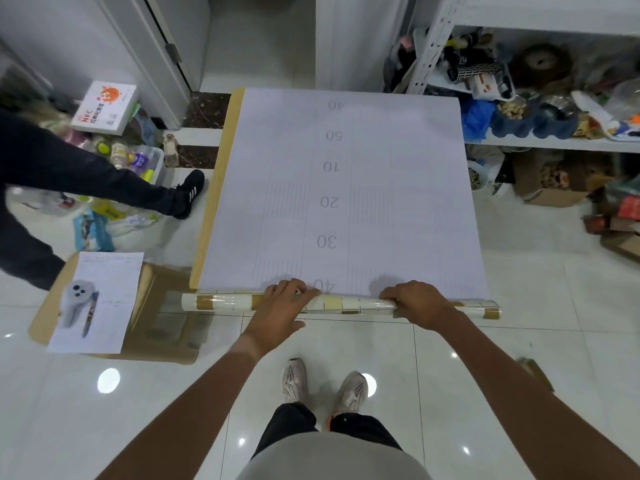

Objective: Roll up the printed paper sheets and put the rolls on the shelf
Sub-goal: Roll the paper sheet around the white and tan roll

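White glossy floor tiles (519, 278) are catching the ceiling lights all around a narrow wooden table (216, 188), and a large printed paper sheet (391, 174) is lying flat over nearly the whole tabletop, its printed numbers running up the middle, upside down from where the person is standing. At the near edge of the table the sheet is curling into a roll (349, 304) whose outer face is showing a tile pattern in cream and ochre squares; the roll is sticking out past both sides of the sheet. The left hand (280, 306) is lying over the roll left of its middle, fingers curved down across the top and onto the flat paper. The right hand (420, 301) is gripping the roll further to the right, fingers wrapped over it and thumb underneath. Both forearms are reaching out from the bottom of the view, with two pale sneakers (325, 384) planted on the tiles below.

To the right, a white metal shelf (547, 143) is crammed with bags, jars and soft toys. On the left, a stool (162, 306) is carrying a printed page (100, 299) with a pen (90, 315) on it, and another person's dark trouser leg (90, 178) and black shoe (188, 192) are stretching in from the left edge.
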